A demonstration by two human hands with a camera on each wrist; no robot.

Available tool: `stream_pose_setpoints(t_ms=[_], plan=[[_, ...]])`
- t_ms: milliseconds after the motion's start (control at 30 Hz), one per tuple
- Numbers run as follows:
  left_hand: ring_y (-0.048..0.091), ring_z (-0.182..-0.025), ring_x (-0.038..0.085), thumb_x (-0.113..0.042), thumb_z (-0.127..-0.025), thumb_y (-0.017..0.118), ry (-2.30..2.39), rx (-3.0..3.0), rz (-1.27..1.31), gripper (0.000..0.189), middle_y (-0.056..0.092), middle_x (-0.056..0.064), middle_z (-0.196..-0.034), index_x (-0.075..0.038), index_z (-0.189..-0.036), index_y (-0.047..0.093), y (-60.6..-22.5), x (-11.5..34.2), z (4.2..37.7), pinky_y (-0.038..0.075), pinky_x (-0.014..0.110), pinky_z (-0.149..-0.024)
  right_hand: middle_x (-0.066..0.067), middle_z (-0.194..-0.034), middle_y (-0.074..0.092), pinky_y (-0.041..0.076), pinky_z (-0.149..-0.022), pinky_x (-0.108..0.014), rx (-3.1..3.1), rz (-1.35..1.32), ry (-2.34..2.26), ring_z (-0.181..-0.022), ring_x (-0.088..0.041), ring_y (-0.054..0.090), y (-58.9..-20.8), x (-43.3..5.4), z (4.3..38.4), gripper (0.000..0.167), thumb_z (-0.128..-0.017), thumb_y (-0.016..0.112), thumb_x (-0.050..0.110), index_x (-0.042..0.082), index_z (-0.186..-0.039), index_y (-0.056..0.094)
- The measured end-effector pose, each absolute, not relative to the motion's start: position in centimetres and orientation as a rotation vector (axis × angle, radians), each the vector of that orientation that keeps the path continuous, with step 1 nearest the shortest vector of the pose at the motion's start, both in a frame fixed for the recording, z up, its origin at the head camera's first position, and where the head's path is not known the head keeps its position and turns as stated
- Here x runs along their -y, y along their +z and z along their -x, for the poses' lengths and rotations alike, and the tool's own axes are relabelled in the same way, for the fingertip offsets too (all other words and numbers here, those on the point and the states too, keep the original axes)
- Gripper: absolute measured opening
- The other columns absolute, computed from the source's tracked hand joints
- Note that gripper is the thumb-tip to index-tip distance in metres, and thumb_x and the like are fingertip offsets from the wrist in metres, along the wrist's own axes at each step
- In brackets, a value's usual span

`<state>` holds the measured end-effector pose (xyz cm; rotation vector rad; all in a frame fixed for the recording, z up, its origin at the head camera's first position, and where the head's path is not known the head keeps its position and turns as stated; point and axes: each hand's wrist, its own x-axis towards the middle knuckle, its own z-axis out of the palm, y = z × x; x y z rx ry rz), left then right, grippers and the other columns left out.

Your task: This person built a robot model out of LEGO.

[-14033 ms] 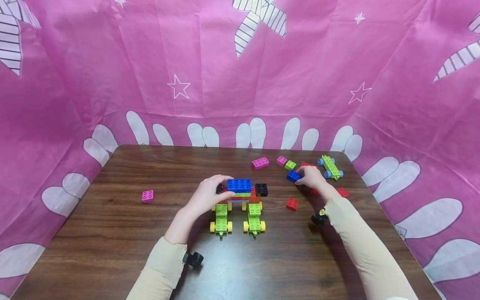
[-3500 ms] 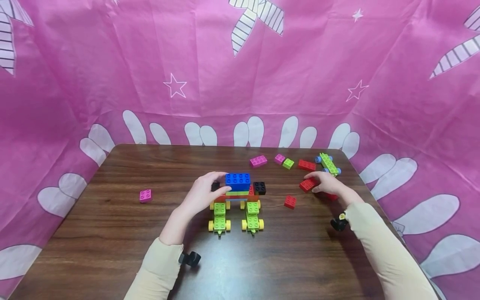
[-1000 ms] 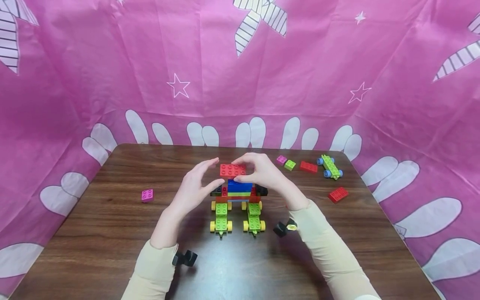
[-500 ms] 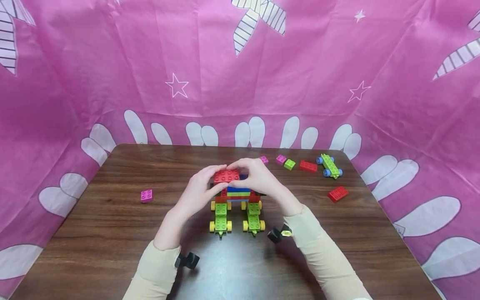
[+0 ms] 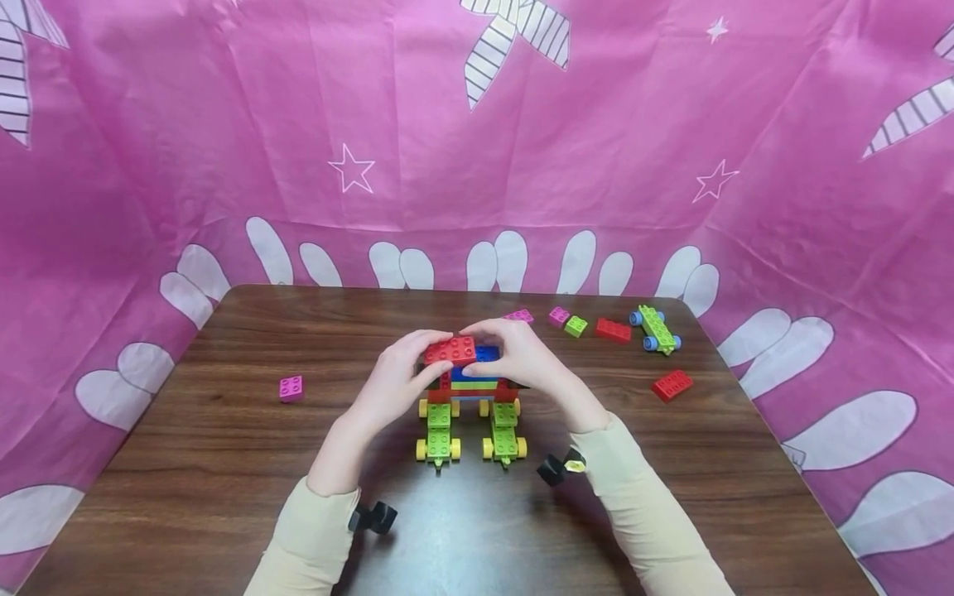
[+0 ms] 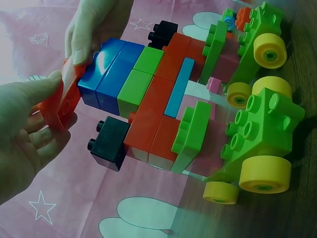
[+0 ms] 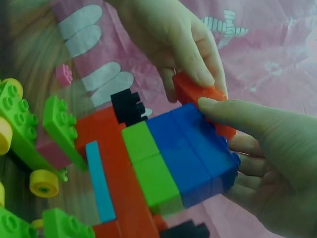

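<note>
A second ago in the head view, the red brick (image 5: pixel 450 351) sits above the blue bricks (image 6: pixel 113 74) in the right hand (image 5: pixel 522 356) alone, with the left hand (image 5: pixel 389 377) spread just beside it. Now the brick is lower and shifted to the left, and both hands have hold of it, slightly left of the frame's centre. The left hand is closed down to the brick's thickness, thumb on one face and fingers behind; the right hand pinches the other end, its thumb close to a corner of the blue bricks.

The shift leaves blue studs showing at the right of the red brick, whose left end juts past the blue bricks. This suggests an offset placement is being lined up at the top of the build; whether the studs have engaged cannot be told.

Underneath come green bricks (image 6: pixel 134 89), then a wider red layer (image 6: pixel 148 119) with a black brick (image 6: pixel 110 145) at either side. Two green wheeled bases (image 5: pixel 439 443) stand on the table (image 5: pixel 224 480) below. Loose pieces lie at the upper right, and a pink brick (image 5: pixel 291 388) at the left.
</note>
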<state>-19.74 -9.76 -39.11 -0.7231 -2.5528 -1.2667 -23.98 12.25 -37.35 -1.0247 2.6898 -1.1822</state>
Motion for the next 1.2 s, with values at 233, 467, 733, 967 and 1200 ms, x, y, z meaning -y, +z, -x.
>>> stream_pose_setpoints(t_ms=[233,467,733,967,1200], plan=[[0.061,-0.116,0.025,-0.023,-0.091,0.070,-1.264,2.571,0.704,0.042,0.063,0.009,-0.127,-0.009,-0.130,0.060,-39.2,9.9,19.9,0.054,0.045,-0.095,-0.010,-0.114,0.071,0.057,-0.086,-0.033,-2.708,0.955,-1.130,-0.100,-0.020,0.067,-37.9,-12.7,24.1,0.047,-0.081,0.081,0.023,0.003,-0.120,0.066],[0.061,-0.117,0.024,-0.022,-0.091,0.070,-1.248,2.540,0.743,0.041,0.064,0.007,-0.126,-0.011,-0.130,0.062,-39.3,9.8,19.9,0.054,0.042,-0.095,-0.011,-0.110,0.072,0.058,-0.080,-0.030,-2.707,0.910,-1.117,-0.094,-0.020,0.067,-38.3,-12.8,24.1,0.046,-0.080,0.081,0.024,0.002,-0.118,0.067],[0.062,-0.115,0.024,-0.019,-0.090,0.071,-1.238,2.494,0.773,0.038,0.065,0.006,-0.123,-0.013,-0.127,0.065,-39.7,9.5,20.1,0.056,0.041,-0.091,-0.011,-0.112,0.071,0.058,-0.086,-0.036,-2.698,0.846,-1.142,-0.100,-0.023,0.066,-38.4,-12.8,24.0,0.045,-0.081,0.081,0.023,0.004,-0.120,0.067],[0.062,-0.115,0.025,-0.022,-0.088,0.074,-1.284,2.507,0.747,0.040,0.065,0.006,-0.124,-0.012,-0.125,0.065,-39.6,9.1,20.2,0.056,0.041,-0.090,-0.011,-0.112,0.071,0.058,-0.086,-0.037,-2.695,0.822,-1.154,-0.099,-0.024,0.066,-38.6,-12.7,24.1,0.044,-0.081,0.081,0.023,0.004,-0.119,0.067],[0.065,-0.110,0.023,-0.026,-0.088,0.074,-1.255,2.520,0.730,0.035,0.069,0.006,-0.118,-0.011,-0.118,0.068,-39.0,8.6,20.8,0.057,0.039,-0.090,-0.011,-0.109,0.072,0.059,-0.084,-0.035,-2.698,0.824,-1.158,-0.096,-0.024,0.066,-38.6,-12.7,24.1,0.044,-0.080,0.082,0.023,0.003,-0.117,0.068]])
